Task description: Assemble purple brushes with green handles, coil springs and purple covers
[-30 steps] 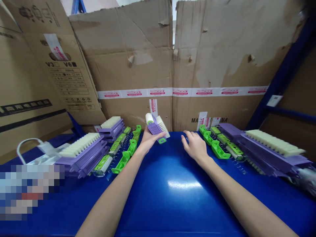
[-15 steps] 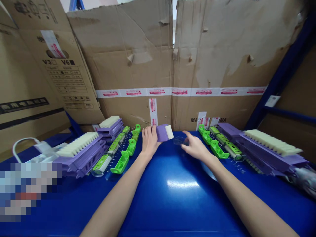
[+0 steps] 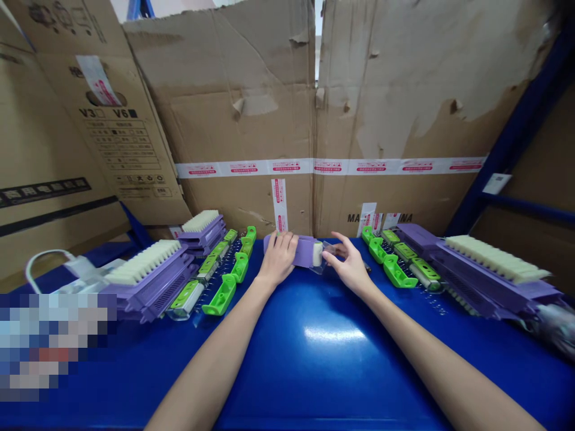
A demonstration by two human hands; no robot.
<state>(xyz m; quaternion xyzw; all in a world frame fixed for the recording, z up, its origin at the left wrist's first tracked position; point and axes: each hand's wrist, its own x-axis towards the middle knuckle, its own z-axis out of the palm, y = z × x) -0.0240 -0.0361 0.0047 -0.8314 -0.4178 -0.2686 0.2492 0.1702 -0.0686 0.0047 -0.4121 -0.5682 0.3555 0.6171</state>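
Just in front of the cardboard, my left hand (image 3: 279, 256) grips a purple plastic housing (image 3: 304, 251) from above. A cream block (image 3: 317, 254), perhaps sponge or bristles, sticks out of its right end. My right hand (image 3: 349, 260) pinches a clear plastic piece (image 3: 327, 256) between thumb and fingers, against or right beside the cream end. Whether the clear piece fits around that end cannot be made out. Part of the housing is covered by my left fingers. A small dark thing (image 3: 368, 268) shows beside my right hand, too blurred to name.
Purple housings (image 3: 155, 287) with cream tops, clear-and-green parts (image 3: 185, 297) and bright green clips (image 3: 220, 296) line the left. Similar purple housings (image 3: 498, 281) and green clips (image 3: 399, 272) line the right. Tall cardboard (image 3: 242, 131) walls the back of the blue table (image 3: 291, 371).
The purple housing has been lowered and levelled, shifting slightly right with my left hand. My right hand has moved a little left, bringing the clear piece to the cream end.
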